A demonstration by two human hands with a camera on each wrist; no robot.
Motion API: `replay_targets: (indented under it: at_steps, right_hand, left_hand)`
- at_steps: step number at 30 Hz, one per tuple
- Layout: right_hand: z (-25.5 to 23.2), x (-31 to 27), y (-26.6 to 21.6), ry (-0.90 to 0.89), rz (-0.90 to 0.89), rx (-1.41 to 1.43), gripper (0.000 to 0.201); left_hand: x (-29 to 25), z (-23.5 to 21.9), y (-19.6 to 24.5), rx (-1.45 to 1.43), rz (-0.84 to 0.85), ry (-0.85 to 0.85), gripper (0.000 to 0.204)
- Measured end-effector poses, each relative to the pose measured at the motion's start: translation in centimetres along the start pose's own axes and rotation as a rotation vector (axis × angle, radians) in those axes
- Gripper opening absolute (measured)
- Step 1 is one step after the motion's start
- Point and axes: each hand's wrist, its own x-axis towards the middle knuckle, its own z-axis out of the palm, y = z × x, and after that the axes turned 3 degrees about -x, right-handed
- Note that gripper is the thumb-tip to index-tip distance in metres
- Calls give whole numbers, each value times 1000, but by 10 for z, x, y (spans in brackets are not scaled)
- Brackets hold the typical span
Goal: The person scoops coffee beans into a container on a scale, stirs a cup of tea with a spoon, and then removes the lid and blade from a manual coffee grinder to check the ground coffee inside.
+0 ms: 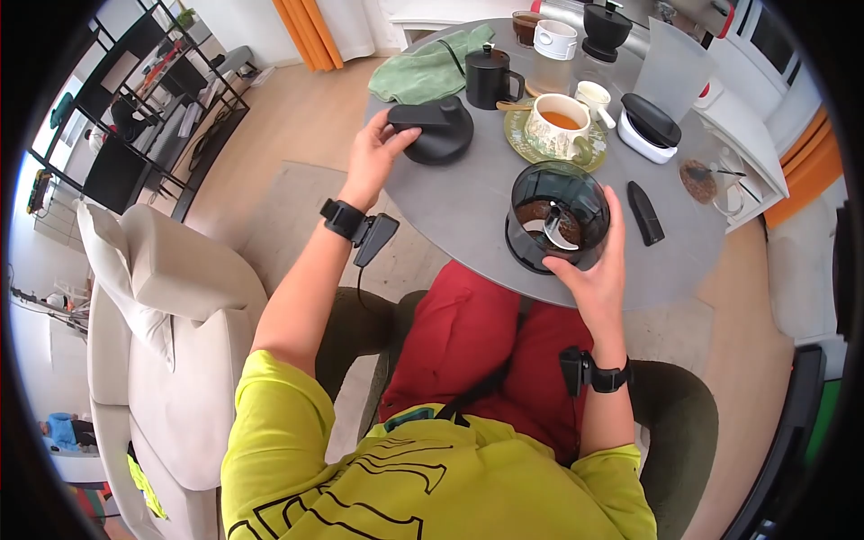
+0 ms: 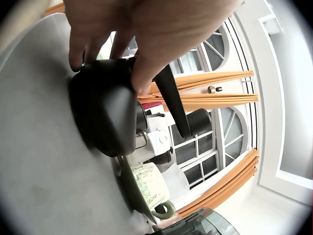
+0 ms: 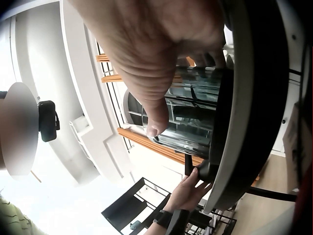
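Note:
My right hand (image 1: 598, 265) holds a smoky clear chopper bowl (image 1: 585, 193) at the near edge of the grey table (image 1: 468, 211). Its thumb is on the near side and the fingers wrap the right side. Inside the bowl stands a curved metal blade (image 1: 565, 238) with brown ground stuff around it. To the left, my left hand (image 1: 378, 148) grips a black, rounded, kettle-like piece (image 1: 441, 144) by a flat projecting part. In the left wrist view, the thumb and fingers pinch its top, and a tapered black bar (image 2: 172, 100) sticks out from it. The piece sits on the table.
A floral cup (image 1: 544, 135) of orange-brown drink stands on a saucer (image 1: 594, 160) behind the bowl. Behind the black piece are a black lidded pot (image 1: 490, 81) and a green cloth (image 1: 423, 67). A black handheld tool (image 1: 643, 211) and a white-and-black box (image 1: 648, 130) lie to the right.

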Motion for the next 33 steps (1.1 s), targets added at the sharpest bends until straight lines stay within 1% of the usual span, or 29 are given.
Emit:
replay_targets:
  at_steps: [1,2,3,5,7,9,12,14,16,17,19,20,21,23,25,27,30,33]
  right_hand:
    - [1,0,-1,6,18,54,99]
    - [2,1,-3,11,37,109,98]
    - [4,2,-3,13,37,106,98]
    - [7,4,-4,21,42,145,98]
    - [14,7,-7,17,48,173,97]
    - [19,10,-7,13,51,201,97]
    - [24,13,-1,2,11,183,98]
    - [23,14,-3,-10,14,164,99]
    - [22,13,-3,-21,17,146,100]
    - [22,12,-2,-22,19,117,101]
    - [22,12,-1,-22,17,85,102]
    - [22,11,-2,-16,15,81,102]
    - [22,11,-2,-11,14,77,102]
    - [22,11,-3,-24,35,96,103]
    - [21,10,-2,-34,59,114,104]
    - [20,10,1,-31,34,62,105]
    - [21,10,2,-27,41,64,105]
    - [22,9,2,-25,49,100,105]
  left_hand:
    - [0,-1,7,-36,57,-5,36]
    - [2,-4,12,-57,72,-3,37]
    - [1,-4,24,-60,73,-5,37]
    - [-5,0,57,-83,114,27,36]
    - [-9,3,77,-97,142,5,34]
    - [-12,7,92,-130,207,-28,32]
    - [-19,17,104,-123,220,-40,30]
    - [-24,24,108,-126,219,-44,30]
    - [-27,33,110,-119,233,-125,32]
    - [-29,37,110,-121,231,-127,32]
    - [-33,46,110,-78,150,-259,32]
    - [-34,52,108,-95,177,-299,32]
    - [-34,57,104,-95,178,-299,32]
    - [-33,65,95,-35,179,-361,33]
    - [-35,70,93,-7,164,-362,34]
    - [-37,74,94,44,129,-415,35]
    - [-39,77,92,79,94,-424,37]
    - [-41,80,93,95,91,-459,38]
